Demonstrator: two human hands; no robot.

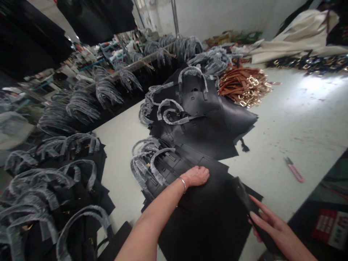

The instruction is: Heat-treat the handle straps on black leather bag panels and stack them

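Note:
My left hand (196, 176), with a bracelet at the wrist, rests on the pile of black leather bag panels (203, 221) before me. Its fingers are curled closed, and whatever lies under them is hidden. Plastic-wrapped handles (157, 163) stick out from the pile's far left side. At the pile's right edge, my right hand (268, 224) is closed around a narrow black leather piece (243, 195), thumb on top. That piece slants up over the panels; I cannot tell whether it is loose or a folded edge.
Another heap of black bag panels (201, 134) lies farther back. Brown straps with gold buckles (241, 85) sit beyond it. Pink-handled thread snips (294, 170) lie on the right of the pale table (288, 134). More panels with wrapped handles (54, 181) are stacked at left.

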